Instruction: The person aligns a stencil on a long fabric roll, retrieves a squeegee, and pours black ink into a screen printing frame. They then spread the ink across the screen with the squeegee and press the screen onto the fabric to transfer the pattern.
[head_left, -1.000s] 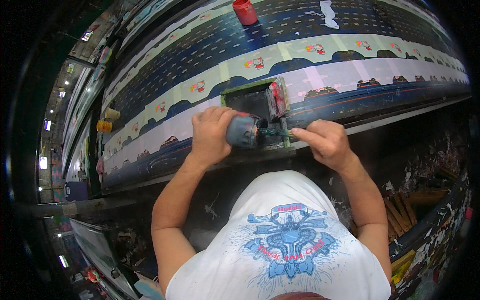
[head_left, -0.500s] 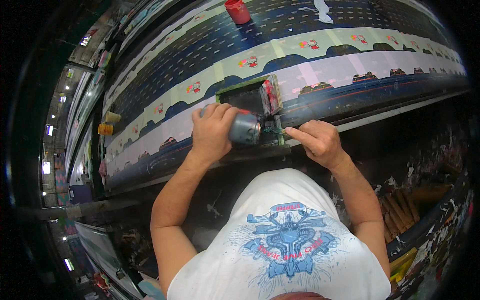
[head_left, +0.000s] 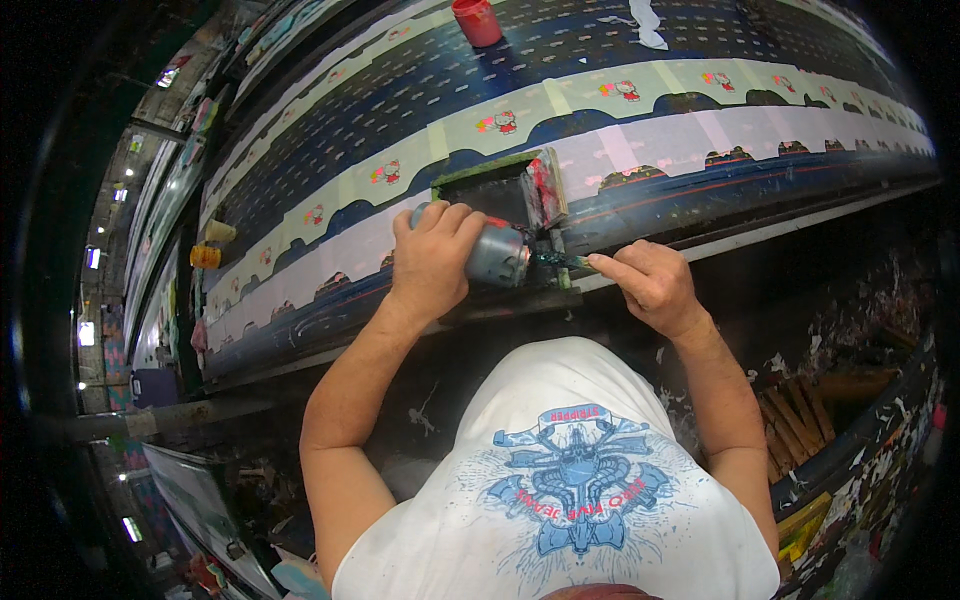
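My left hand (head_left: pixel 432 262) is wrapped round a dark, see-through plastic container (head_left: pixel 496 254), tipped on its side with its mouth to the right. It leans over the near part of a small printing frame (head_left: pixel 556 190) with green and red-stained wooden edges. My right hand (head_left: pixel 652 288) grips a thin stirring stick (head_left: pixel 566 261), forefinger stretched along it. Dark, wet-looking paint or ink coats the stick's far end, just outside the container's mouth. My palms hide part of the container and most of the stick's handle.
A long dark table carries pale fabric strips (head_left: pixel 660 140) with printed figures. A red tub (head_left: pixel 477 22) and a crumpled white scrap (head_left: pixel 648 24) lie at the far side. A yellow tub (head_left: pixel 206 257) stands left. The table's near rail (head_left: pixel 720 232) runs before me.
My right hand has drawn the stick a little to the right, so more of its coated end shows. The container has shifted slightly right in my left hand.
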